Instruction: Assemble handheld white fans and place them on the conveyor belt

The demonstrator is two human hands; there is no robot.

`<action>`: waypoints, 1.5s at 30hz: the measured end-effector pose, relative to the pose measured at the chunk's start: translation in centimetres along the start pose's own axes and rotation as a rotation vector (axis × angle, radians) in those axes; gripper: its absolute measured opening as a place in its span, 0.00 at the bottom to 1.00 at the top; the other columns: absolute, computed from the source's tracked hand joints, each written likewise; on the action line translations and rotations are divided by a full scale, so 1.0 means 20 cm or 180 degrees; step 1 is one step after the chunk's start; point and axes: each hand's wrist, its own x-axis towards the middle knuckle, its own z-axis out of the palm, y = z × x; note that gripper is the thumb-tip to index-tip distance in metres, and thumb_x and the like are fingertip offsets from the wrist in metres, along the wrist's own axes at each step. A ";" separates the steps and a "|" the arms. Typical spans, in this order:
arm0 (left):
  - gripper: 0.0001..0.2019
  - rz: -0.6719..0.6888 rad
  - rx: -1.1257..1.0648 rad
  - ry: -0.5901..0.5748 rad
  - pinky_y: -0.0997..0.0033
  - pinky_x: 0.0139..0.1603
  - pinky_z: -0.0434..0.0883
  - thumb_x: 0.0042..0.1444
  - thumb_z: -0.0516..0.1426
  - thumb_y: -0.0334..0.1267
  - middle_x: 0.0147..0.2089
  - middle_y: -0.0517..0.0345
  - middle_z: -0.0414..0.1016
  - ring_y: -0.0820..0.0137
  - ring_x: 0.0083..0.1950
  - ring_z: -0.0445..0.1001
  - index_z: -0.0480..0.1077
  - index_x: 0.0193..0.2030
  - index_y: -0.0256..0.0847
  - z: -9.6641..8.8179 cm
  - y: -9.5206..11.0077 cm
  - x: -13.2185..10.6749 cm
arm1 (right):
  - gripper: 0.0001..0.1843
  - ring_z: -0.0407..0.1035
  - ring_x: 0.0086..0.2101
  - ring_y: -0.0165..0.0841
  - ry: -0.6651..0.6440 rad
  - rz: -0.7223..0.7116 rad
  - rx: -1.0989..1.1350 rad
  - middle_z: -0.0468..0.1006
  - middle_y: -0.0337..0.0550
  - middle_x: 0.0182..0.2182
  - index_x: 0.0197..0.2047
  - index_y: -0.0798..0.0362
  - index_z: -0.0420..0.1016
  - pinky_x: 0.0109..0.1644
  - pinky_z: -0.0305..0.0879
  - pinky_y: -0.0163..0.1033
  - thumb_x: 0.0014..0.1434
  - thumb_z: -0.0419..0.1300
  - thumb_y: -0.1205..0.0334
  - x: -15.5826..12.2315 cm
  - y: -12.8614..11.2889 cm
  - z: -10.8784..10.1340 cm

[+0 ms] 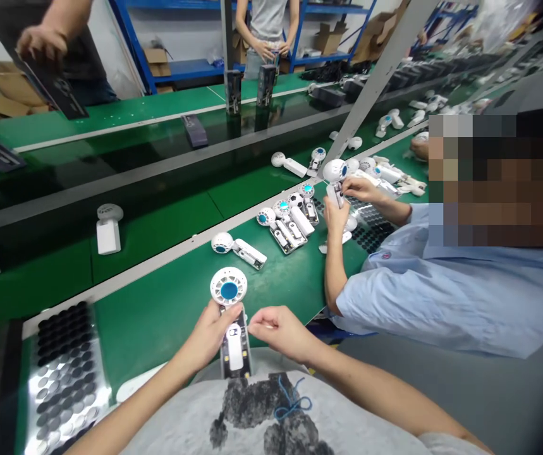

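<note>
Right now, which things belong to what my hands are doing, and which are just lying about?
In hand: left hand gripping the handheld fan; right hand pinched at its handle; sheet of black pads nearby.
Lying about: upright white fan; lone fan lying flat; cluster of fans; upright black boxes.

Bright, even overhead light leaves faint shadows by the left hand (212, 335) and right hand (278, 332). Glare streaks the belt (110, 158) beyond them and the sheet (62, 385) left of them. Edges bend and blur; up right of them a corner darkens and a patch is pixelated.
</note>
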 end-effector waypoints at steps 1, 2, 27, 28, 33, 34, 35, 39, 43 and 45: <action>0.17 -0.0038 0.0006 0.0164 0.71 0.35 0.65 0.46 0.59 0.48 0.34 0.57 0.71 0.69 0.34 0.68 0.67 0.37 0.37 -0.05 0.00 0.02 | 0.14 0.44 0.16 0.20 0.0206 0.0116 0.0147 0.54 0.28 0.14 0.26 0.57 0.69 0.18 0.40 0.29 0.49 0.60 0.53 -0.02 0.01 -0.06; 0.17 -0.0128 -0.0030 0.0346 0.71 0.33 0.65 0.45 0.60 0.49 0.31 0.59 0.71 0.70 0.31 0.68 0.66 0.36 0.38 -0.10 -0.01 0.05 | 0.16 0.42 0.16 0.20 0.0475 0.0221 0.0362 0.51 0.27 0.14 0.27 0.56 0.69 0.18 0.39 0.30 0.48 0.61 0.50 -0.04 0.02 -0.11; 0.19 -0.0092 0.0779 0.2389 0.58 0.47 0.68 0.53 0.58 0.37 0.54 0.49 0.62 0.63 0.50 0.66 0.62 0.52 0.37 -0.79 0.23 1.07 | 0.20 0.42 0.18 0.23 0.0350 0.0326 0.0326 0.46 0.29 0.19 0.37 0.53 0.63 0.20 0.37 0.32 0.56 0.51 0.42 0.22 0.10 -0.14; 0.19 -0.0119 0.0745 0.2543 0.56 0.47 0.68 0.55 0.56 0.37 0.55 0.49 0.61 0.63 0.51 0.66 0.61 0.54 0.38 -0.88 0.23 1.08 | 0.20 0.43 0.19 0.23 0.0316 0.0313 0.0278 0.48 0.29 0.19 0.38 0.53 0.63 0.21 0.38 0.32 0.56 0.51 0.43 0.22 0.08 -0.13; 0.17 -0.0293 0.0067 0.2373 0.59 0.44 0.70 0.58 0.54 0.39 0.51 0.50 0.65 0.65 0.47 0.69 0.63 0.52 0.37 -1.00 0.20 1.12 | 0.18 0.48 0.20 0.24 0.0276 0.0129 -0.0081 0.55 0.31 0.18 0.32 0.54 0.62 0.22 0.44 0.32 0.60 0.48 0.47 0.24 0.00 -0.09; 0.16 -0.0336 -0.0149 0.2199 0.61 0.42 0.71 0.58 0.54 0.39 0.49 0.51 0.67 0.66 0.45 0.70 0.63 0.51 0.36 -0.98 0.19 1.11 | 0.17 0.48 0.19 0.24 0.0298 0.0108 -0.0097 0.56 0.31 0.19 0.31 0.53 0.61 0.22 0.44 0.32 0.60 0.48 0.47 0.24 -0.01 -0.09; 0.14 -0.0381 -0.0380 0.1989 0.63 0.40 0.72 0.58 0.53 0.39 0.46 0.52 0.68 0.69 0.41 0.71 0.64 0.49 0.35 -0.94 0.19 1.09 | 0.17 0.48 0.19 0.24 0.0318 0.0096 -0.0089 0.56 0.31 0.19 0.31 0.53 0.61 0.22 0.44 0.32 0.60 0.48 0.47 0.25 -0.02 -0.08; 0.08 -0.0549 -0.1266 0.1032 0.69 0.30 0.73 0.58 0.49 0.31 0.28 0.58 0.70 0.73 0.27 0.71 0.68 0.41 0.33 -0.70 0.16 0.91 | 0.15 0.49 0.19 0.23 0.0306 -0.0010 -0.0094 0.56 0.31 0.20 0.31 0.53 0.61 0.22 0.44 0.31 0.59 0.50 0.49 0.26 -0.06 -0.05; 0.13 -0.0755 -0.2027 0.0052 0.62 0.35 0.75 0.56 0.46 0.31 0.34 0.50 0.75 0.68 0.32 0.75 0.70 0.40 0.32 -0.39 0.12 0.63 | 0.13 0.52 0.21 0.24 0.0280 -0.0258 -0.0360 0.59 0.32 0.20 0.32 0.53 0.63 0.24 0.49 0.32 0.61 0.48 0.52 0.26 -0.12 0.01; 0.14 -0.0969 -0.2379 -0.0386 0.64 0.33 0.75 0.58 0.47 0.37 0.35 0.50 0.76 0.68 0.31 0.75 0.70 0.40 0.32 -0.25 0.09 0.52 | 0.13 0.53 0.22 0.25 0.0294 -0.0384 -0.0573 0.60 0.32 0.20 0.32 0.53 0.64 0.26 0.51 0.32 0.61 0.48 0.53 0.24 -0.16 0.04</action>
